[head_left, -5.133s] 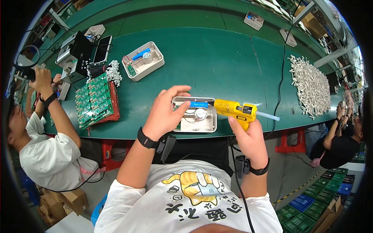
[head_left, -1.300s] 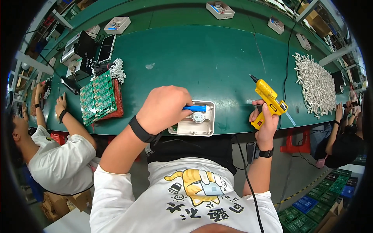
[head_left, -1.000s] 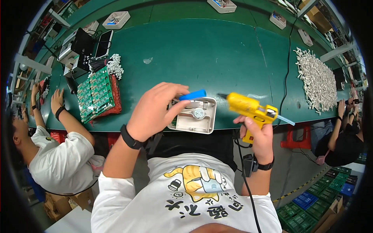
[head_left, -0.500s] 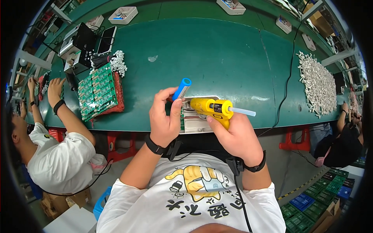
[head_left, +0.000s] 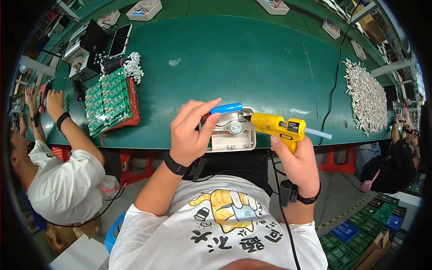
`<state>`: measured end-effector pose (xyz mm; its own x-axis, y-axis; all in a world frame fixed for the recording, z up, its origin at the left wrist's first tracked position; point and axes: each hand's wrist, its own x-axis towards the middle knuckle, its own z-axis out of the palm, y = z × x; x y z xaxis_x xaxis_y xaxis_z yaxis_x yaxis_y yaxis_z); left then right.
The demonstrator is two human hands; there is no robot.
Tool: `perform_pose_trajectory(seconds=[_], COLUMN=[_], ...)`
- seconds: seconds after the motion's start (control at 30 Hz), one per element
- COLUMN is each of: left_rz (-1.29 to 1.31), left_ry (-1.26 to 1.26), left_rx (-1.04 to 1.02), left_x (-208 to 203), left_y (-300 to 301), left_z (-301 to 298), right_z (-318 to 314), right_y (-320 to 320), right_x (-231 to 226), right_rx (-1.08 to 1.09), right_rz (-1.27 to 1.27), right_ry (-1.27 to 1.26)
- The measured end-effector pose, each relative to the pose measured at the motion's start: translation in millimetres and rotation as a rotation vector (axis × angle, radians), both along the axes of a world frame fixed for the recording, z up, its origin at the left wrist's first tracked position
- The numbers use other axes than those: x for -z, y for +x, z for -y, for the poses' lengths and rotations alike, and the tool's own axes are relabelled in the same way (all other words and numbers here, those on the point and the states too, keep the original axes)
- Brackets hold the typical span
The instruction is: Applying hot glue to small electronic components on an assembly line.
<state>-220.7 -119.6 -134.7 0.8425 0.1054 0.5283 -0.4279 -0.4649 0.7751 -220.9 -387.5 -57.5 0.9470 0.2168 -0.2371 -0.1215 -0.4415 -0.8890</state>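
Observation:
A blue cylindrical battery is pinched between the thumb and fingers of my left hand, lying nearly level over the far part of a white plastic housing. Inside the housing sits a round metallic part; its far left corner is hidden by the battery and fingers. My right hand is wrapped round the handle of a yellow hot glue gun. Its nozzle points left, close to the housing's right wall, and a translucent glue stick sticks out at its back.
Green circuit boards lie stacked on red wrap at the left, by white connectors, a phone and a black device. Many white pieces cover the right. A black cable crosses the table. Co-workers sit either side.
The battery has tipped from upright to nearly level and moved right over the housing. My right hand and the glue gun have shifted right, uncovering more of the housing and its round part.

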Motion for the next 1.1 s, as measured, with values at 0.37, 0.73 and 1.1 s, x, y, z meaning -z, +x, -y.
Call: perform_pose_trajectory(seconds=[0.37, 0.73, 1.1], left_rz=[-0.114, -0.068, -0.502], left_ry=[0.022, 0.353, 0.192], left_rx=[0.047, 0.058, 0.211], left_x=[-5.9, -22.9, -22.3], left_y=[2.1, 5.1, 24.9], left_z=[1.8, -3.6, -12.8], right_z=[2.2, 15.9, 7.1], right_y=[-2.3, -3.7, 6.0], right_x=[15.0, 16.1, 11.2], right_rx=[0.020, 0.084, 0.028], right_rz=[0.012, -0.045, -0.072], right_ry=[0.056, 0.108, 0.068])
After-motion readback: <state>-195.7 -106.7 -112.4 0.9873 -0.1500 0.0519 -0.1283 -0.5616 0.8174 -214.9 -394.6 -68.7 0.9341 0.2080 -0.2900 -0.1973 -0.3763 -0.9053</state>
